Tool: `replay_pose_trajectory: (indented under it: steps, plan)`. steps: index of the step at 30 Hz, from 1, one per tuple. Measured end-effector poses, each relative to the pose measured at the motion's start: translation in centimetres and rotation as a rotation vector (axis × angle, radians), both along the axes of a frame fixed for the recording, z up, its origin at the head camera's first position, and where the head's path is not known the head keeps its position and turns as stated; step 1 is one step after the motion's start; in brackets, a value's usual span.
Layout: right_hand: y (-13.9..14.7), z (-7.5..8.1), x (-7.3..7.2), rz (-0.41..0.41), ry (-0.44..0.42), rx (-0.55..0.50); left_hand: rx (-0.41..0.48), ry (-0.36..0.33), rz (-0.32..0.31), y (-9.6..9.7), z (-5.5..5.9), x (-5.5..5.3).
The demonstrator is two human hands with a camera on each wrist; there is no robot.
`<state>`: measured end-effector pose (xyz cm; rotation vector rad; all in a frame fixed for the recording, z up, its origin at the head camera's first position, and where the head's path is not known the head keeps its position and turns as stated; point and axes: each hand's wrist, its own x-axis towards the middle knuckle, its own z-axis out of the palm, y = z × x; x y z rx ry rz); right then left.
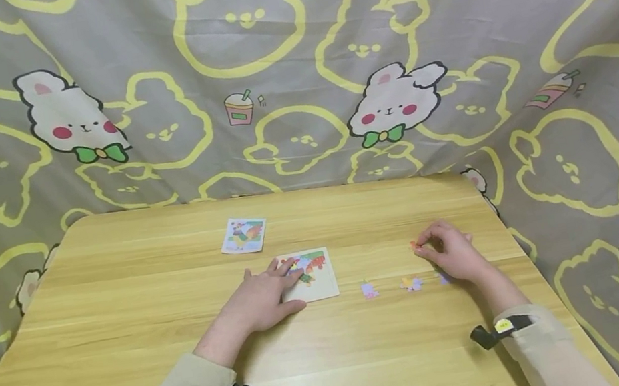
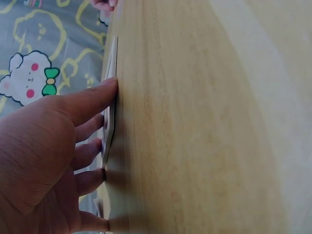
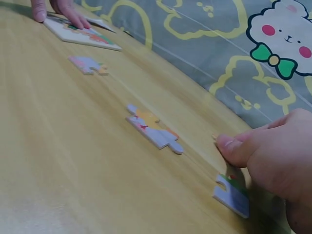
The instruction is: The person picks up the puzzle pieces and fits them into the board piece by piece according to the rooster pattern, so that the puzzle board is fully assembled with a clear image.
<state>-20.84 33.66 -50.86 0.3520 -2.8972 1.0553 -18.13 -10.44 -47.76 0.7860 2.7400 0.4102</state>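
My left hand (image 1: 262, 300) rests on a square jigsaw board (image 1: 327, 285), fingers spread over its left part and the thumb at the near edge. The board is partly filled with colourful pieces, some of them hidden under the fingers. To the right, my right hand (image 1: 456, 254) pinches a small orange puzzle piece (image 1: 414, 246) between thumb and fingertips, close over the table. In the right wrist view only a sliver of that piece shows past the thumb. Three loose places of puzzle pieces lie nearby: a purple piece (image 3: 85, 64), an orange-and-lilac piece (image 3: 153, 130) and a lilac-green piece (image 3: 231, 195).
A square picture card (image 1: 244, 235) with a similar colourful print lies behind the board to the left. The wooden table (image 1: 124, 330) ends at a grey cartoon-print curtain (image 1: 286, 122) at the back and sides.
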Motion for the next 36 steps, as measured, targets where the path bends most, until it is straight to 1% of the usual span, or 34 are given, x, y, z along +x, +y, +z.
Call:
replay_pose_trajectory:
  steps: [4, 8, 13, 16, 20, 22, 24, 29, 33, 36]
  plan:
    - [-0.1, -0.2, 0.0, -0.014, -0.007, 0.018, 0.009, -0.01, 0.01, -0.1, 0.0, 0.1]
    - [-0.1, -0.1, 0.1, -0.03, -0.036, 0.04, 0.01, -0.014, 0.006, -0.1, -0.1, 0.2]
    - [0.0, 0.3, 0.2, -0.031, -0.043, 0.029, 0.004, -0.006, 0.002, 0.0, -0.2, 0.1]
    - [-0.3, 0.2, 0.2, -0.008, -0.01, 0.005, 0.005, -0.007, 0.004, 0.0, 0.0, 0.1]
    - [-0.5, -0.1, 0.2, 0.035, 0.067, -0.023, 0.011, -0.008, 0.002, 0.1, 0.0, 0.1]
    - [-0.5, -0.2, 0.3, 0.039, 0.094, -0.03, 0.013, -0.006, 0.002, 0.1, 0.0, 0.1]
    - [-0.5, -0.2, 0.3, 0.026, 0.105, -0.034, 0.014, -0.007, 0.001, 0.2, 0.0, 0.1]
    - [-0.9, 0.1, 0.5, -0.022, 0.11, -0.087, 0.007, -0.011, -0.002, 0.2, 0.1, 0.2]
    - [-1.4, 0.5, 0.7, -0.052, 0.097, -0.158, 0.005, -0.014, -0.003, 0.1, 0.1, 0.2]
    - [-1.9, 0.9, 0.8, -0.056, 0.077, -0.222, 0.011, -0.013, -0.001, 0.0, 0.2, 0.2]
